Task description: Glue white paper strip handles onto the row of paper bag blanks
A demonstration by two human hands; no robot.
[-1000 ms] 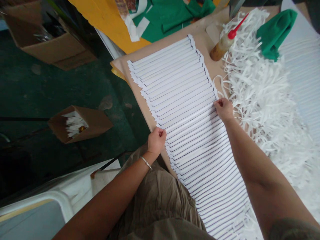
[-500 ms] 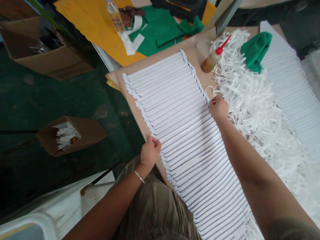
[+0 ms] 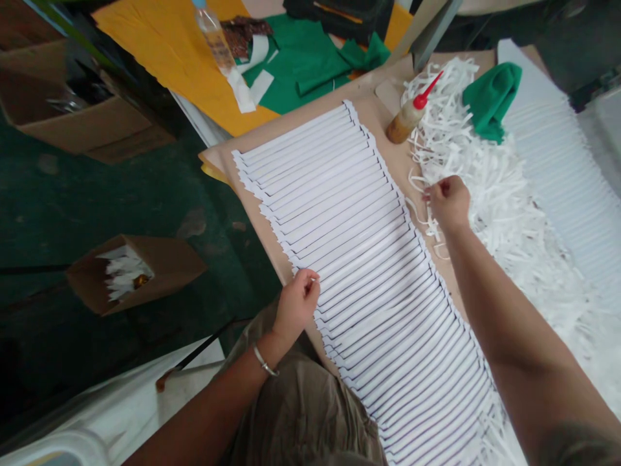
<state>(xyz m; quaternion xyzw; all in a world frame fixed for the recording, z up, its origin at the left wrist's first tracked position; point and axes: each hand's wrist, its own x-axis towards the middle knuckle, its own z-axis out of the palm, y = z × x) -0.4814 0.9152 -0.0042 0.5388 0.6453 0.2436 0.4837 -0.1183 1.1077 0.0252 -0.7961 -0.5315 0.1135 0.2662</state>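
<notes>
Overlapping white strips with dark edge lines (image 3: 339, 226) lie in a long row down the table, their ends notched. At the row's left edge, my left hand (image 3: 297, 303) is closed, thumb and finger pinched over the strip ends; what they hold, if anything, is too small to make out. My right hand (image 3: 451, 202) is over the gap to the right of the row, beside a heap of thin, curly white strips (image 3: 514, 226). Its fingers are pinched together, and their contents cannot be made out. Several loose curls (image 3: 418, 213) lie under and beside it.
A squeeze bottle with a red nozzle (image 3: 407, 120) stands beyond my right hand. Green cloth (image 3: 492, 100) rests on the heap, with another white stack (image 3: 557, 142) farther right. A clear bottle (image 3: 216, 42) stands on yellow sheets (image 3: 155, 48). Cardboard boxes (image 3: 165, 262) sit on the floor at left.
My right hand has moved right, off the row's right edge towards the curly heap, uncovering loose curls. My left hand has stayed at the left edge with a slight shift. The view has shifted slightly.
</notes>
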